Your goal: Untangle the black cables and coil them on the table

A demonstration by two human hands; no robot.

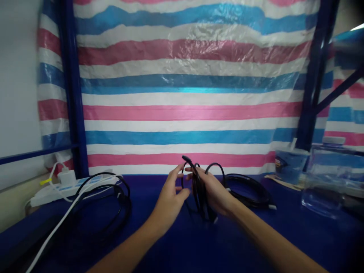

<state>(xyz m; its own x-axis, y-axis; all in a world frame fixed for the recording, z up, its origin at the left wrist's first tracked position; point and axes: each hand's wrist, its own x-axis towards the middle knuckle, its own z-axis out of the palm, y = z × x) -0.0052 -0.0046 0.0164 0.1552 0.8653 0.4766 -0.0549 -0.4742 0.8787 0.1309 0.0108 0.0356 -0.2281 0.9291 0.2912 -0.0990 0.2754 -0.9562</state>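
A coiled black cable [201, 197] hangs in several loops just above the blue table, in the middle of the head view. My right hand [213, 187] is closed around the coil from its right side, and part of the bundle hides those fingertips. To the left of the coil is my left hand [170, 193], its thumb and fingers curved and apart. Its fingertips reach close to a thin loop; whether they touch it I cannot tell. One end of the cable sticks up above the hands, and a plug end points down near the table.
On the right lie another coiled black cable [250, 203], a plastic cup [290, 165] and a clear plastic container [335, 182]. Black cable loops [127, 204], a white cord [54, 231] and a white power strip [51, 193] are on the left. A striped sheet [184, 113] hangs behind.
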